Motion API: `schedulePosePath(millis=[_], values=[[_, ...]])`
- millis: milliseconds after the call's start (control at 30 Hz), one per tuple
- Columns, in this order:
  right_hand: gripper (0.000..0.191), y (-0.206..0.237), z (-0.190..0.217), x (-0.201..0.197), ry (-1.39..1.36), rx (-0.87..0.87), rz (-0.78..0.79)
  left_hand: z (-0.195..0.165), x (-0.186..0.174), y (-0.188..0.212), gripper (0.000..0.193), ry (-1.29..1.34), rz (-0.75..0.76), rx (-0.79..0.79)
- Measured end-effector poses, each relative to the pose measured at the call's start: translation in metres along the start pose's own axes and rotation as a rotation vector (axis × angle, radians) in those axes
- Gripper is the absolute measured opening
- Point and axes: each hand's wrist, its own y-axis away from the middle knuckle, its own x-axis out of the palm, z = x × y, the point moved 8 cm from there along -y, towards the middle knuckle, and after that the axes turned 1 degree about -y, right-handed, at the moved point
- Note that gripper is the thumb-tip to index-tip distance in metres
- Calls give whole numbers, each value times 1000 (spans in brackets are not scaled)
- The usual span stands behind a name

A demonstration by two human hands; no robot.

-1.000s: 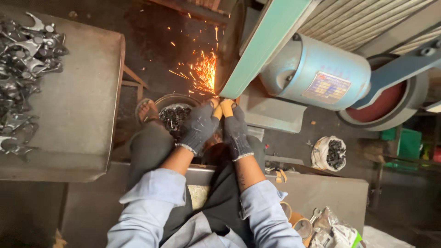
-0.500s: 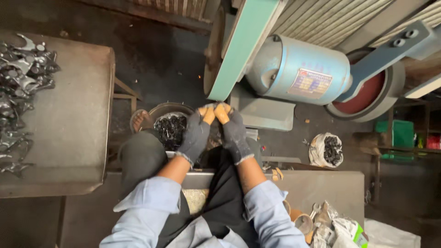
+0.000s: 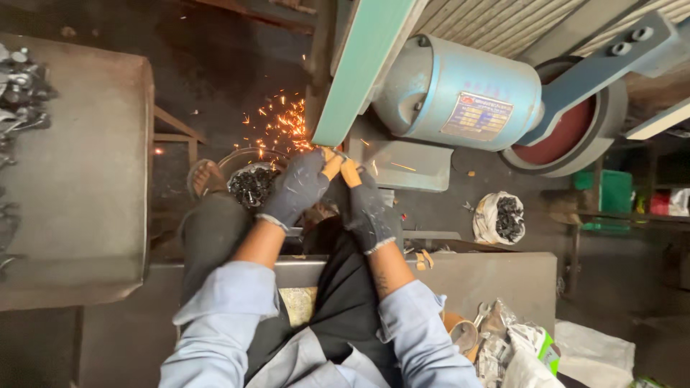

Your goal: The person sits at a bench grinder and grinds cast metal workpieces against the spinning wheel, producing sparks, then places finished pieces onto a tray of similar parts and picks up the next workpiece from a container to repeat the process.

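Both my hands wear dark grey gloves with orange fingertips. My left hand (image 3: 300, 187) and my right hand (image 3: 366, 201) are pressed together at the lower end of a green sanding belt (image 3: 366, 65). Between the fingertips they pinch a small metal piece (image 3: 332, 154), mostly hidden, against the belt. Orange sparks (image 3: 277, 126) fly off to the left of the contact point. A blue motor (image 3: 460, 93) sits just right of the belt. Below my left hand stands a round bucket of dark metal parts (image 3: 250, 185).
A grey metal table (image 3: 79, 179) at left carries a heap of shiny metal parts (image 3: 21, 93) on its far edge. A white bag of dark parts (image 3: 501, 218) lies at right. My sandalled foot (image 3: 205, 176) rests beside the bucket. Plastic bags (image 3: 510, 345) lie at lower right.
Half a second ago the hands were off the belt with no sparks; now they press the piece against it and sparks fly again. The view has shifted slightly.
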Motion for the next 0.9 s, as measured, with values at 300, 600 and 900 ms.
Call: schedulePosePath(millis=[300, 600, 900], values=[[45, 74, 32, 31, 943, -204, 19, -77, -58, 60, 60, -215, -93, 436], [45, 6, 0, 54, 415, -293, 404, 3, 18, -3, 25, 1465, 348, -155], [69, 38, 9, 43, 538, -210, 454, -23, -23, 35, 35, 746, 248, 169]])
